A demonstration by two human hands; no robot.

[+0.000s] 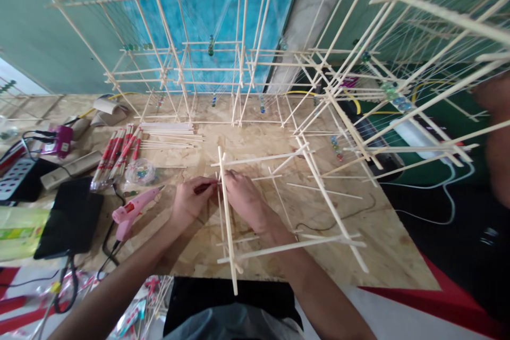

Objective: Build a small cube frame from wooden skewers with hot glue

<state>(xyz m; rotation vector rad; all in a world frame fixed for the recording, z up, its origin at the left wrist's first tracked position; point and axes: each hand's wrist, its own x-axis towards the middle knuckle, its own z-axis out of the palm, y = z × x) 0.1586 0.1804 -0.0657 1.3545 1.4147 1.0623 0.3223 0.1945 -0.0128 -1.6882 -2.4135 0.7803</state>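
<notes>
A box-shaped frame of thin wooden sticks [263, 252] stands on the chipboard table in front of me. My left hand [191, 199] is at its left side, closed on a slim dark red object [204, 187] whose kind I cannot make out. The tip of that object reaches the frame's far left corner. My right hand [244, 197] passes inside the frame, its fingers bent and closed around the upright stick at the same corner. A front stick [228, 218] partly covers that meeting point. Left of my left hand lies a pink glue gun [133, 211].
Tall stick structures [181, 71] strung with thread and glass beads [211, 45] rise behind and to the right. Packed sticks [117, 151], a bead dish [140, 171], a black tablet-like slab [69, 218] and a power strip [16, 178] lie left. Another person's arm [498, 138] shows at right.
</notes>
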